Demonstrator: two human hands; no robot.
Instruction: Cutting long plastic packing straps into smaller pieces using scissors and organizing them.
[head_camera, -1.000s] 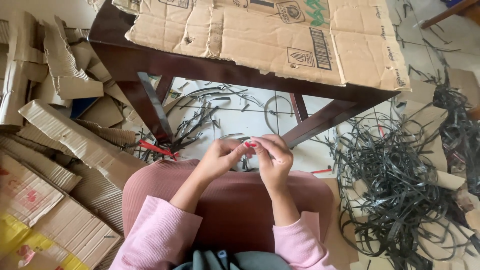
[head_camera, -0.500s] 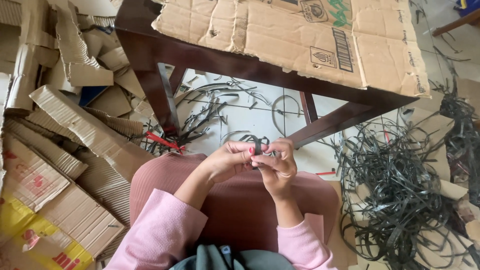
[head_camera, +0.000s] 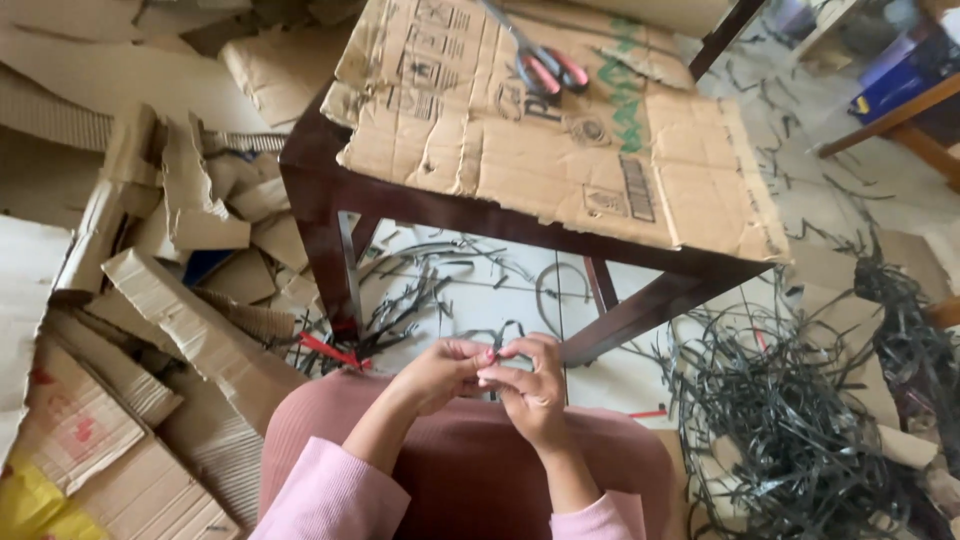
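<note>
My left hand and my right hand meet fingertip to fingertip above my lap, which is covered in dusty-pink cloth. Between the fingers both hands pinch a thin black strip; a short loop of it shows just above the hands, and the rest is hidden by my fingers. My sleeves are light pink. The hands hang in front of a dark wooden table and do not touch it.
A flattened cardboard sheet covers the tabletop, with red-handled scissors on it. Torn cardboard pieces pile up at the left. A heap of black strips lies on the floor at the right, more under the table.
The view has tilted up, so the tabletop and scissors now show. My hands stay together at the lap, still working the black strip between the fingertips.
</note>
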